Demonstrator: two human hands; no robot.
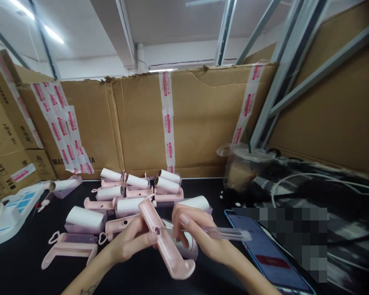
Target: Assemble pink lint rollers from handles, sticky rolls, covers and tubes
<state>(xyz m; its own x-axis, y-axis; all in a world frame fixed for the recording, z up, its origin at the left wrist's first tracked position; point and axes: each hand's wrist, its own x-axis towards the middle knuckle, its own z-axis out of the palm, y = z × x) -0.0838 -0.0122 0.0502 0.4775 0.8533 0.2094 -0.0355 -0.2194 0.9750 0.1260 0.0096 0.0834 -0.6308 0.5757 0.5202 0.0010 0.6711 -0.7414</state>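
My left hand is closed on a pale pink plastic roll holder, held tilted above the black table, with its hole near my thumb. My right hand grips a screwdriver with a clear handle, which sticks out to the right behind the fingers. The screwdriver's thin shaft points left at the holder's middle; whether the tip touches is unclear. Partly hidden behind my right hand lies a white paper roll. Another pink holder lies just behind my left hand.
Several white rolls and pink holders lie on the table. A phone is at right, with a plastic drink cup and tangled cables behind. A power strip sits left. Cardboard walls enclose the table.
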